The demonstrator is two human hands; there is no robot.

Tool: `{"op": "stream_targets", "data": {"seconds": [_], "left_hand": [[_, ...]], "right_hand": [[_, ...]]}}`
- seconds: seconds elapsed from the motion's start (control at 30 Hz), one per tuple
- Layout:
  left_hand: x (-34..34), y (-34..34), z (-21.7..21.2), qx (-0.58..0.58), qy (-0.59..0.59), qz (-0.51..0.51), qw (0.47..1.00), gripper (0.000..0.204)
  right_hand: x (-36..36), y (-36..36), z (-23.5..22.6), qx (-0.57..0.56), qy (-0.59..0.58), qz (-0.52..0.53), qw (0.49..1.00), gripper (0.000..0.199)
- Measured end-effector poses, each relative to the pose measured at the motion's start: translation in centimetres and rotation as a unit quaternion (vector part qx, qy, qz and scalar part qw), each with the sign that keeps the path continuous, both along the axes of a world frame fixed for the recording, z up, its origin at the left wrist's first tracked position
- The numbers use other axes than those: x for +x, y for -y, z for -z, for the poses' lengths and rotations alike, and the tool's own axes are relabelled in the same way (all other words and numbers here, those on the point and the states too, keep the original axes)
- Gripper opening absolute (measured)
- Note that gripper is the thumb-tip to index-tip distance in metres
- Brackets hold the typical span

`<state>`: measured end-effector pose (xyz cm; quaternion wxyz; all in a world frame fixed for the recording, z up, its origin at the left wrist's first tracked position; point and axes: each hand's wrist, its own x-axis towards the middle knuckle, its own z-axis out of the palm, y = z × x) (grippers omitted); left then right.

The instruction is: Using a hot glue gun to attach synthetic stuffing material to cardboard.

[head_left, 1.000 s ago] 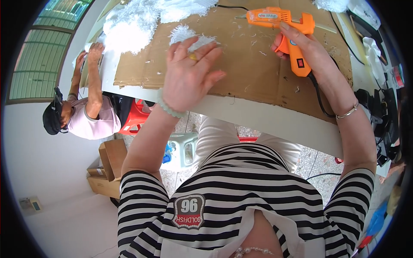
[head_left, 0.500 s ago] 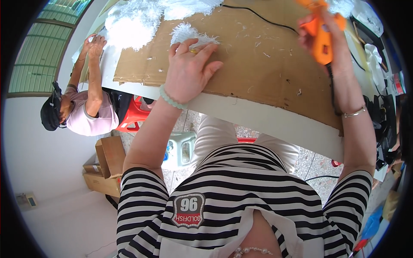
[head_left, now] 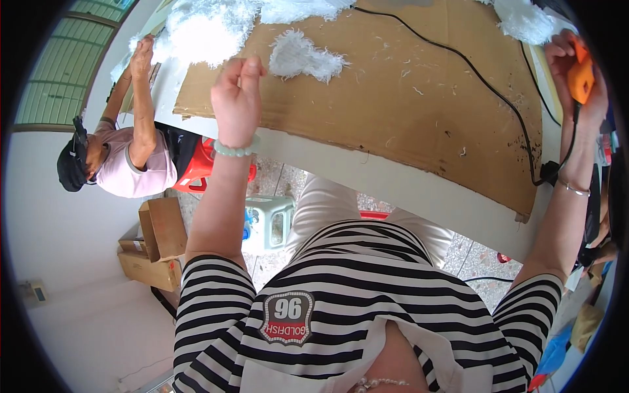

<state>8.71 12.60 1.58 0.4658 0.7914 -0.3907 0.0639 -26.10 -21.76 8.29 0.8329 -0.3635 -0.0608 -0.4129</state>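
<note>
My right hand, at the far right edge of the table, is closed around an orange corded glue gun. The gun's black cord hangs down past my wrist and runs back across the cardboard. My left hand is over the cardboard's front left part, fingers curled and pressed together. Whatever they may hold is hidden. A small white fluffy piece lies on the brown cardboard, just right of my left hand and apart from it.
White fluffy material is heaped at the back left, and more fluff lies at the back right. A person in a pink shirt works at the table's left end. Below the table stand a pale stool and cardboard boxes.
My left hand has come off the fluffy piece, moved left and closed its fingers. My right hand has carried the glue gun to the right, toward the table's edge.
</note>
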Motion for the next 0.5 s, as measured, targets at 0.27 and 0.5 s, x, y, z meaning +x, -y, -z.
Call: {"op": "stream_targets", "data": {"seconds": [0.27,0.5], "left_hand": [[-1.3,0.0,1.2,0.051,0.115,0.075,0.989,0.018],[-1.3,0.5,1.4,0.058,0.189,0.122,0.973,0.004]], "right_hand": [[4.3,-2.4,6.6,-0.028,-0.27,0.097,0.958,0.038],[5.6,-5.1,7.0,-0.064,-0.346,0.05,0.935,0.037]]}}
